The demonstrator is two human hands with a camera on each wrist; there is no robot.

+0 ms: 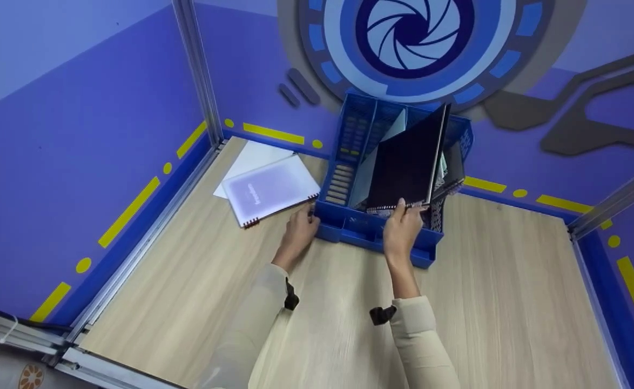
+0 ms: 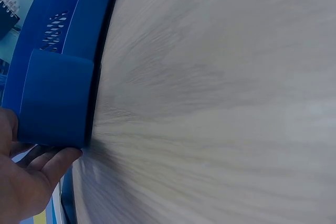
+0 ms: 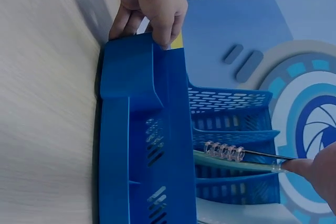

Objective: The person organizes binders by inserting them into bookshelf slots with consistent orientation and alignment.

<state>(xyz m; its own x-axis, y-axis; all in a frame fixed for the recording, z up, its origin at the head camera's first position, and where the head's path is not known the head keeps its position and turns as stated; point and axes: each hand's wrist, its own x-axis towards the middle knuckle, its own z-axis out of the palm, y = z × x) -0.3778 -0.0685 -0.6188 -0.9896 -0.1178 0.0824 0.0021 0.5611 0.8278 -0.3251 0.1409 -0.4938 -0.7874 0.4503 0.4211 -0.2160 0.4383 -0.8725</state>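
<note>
A blue plastic file organizer (image 1: 349,237) with upright slots and low front trays stands against the back wall. My left hand (image 1: 298,229) grips its front left corner; in the left wrist view the fingers (image 2: 60,163) curl around the blue end wall (image 2: 58,98). My right hand (image 1: 402,232) pinches a black spiral-bound notebook (image 1: 406,167) by its ringed lower edge. The notebook leans over the right-hand slots, its far end rising above the organizer. Beside it, a pale booklet (image 1: 364,181) stands in a slot, and another dark notebook (image 1: 454,162) sits at the right.
On the table left of the organizer, a lilac spiral notebook (image 1: 274,186) overlaps a white sheet or booklet (image 1: 238,162). Printed walls (image 1: 263,65) enclose the wooden table (image 1: 506,281) at the back and sides, with a metal post (image 1: 198,70) at the back left corner.
</note>
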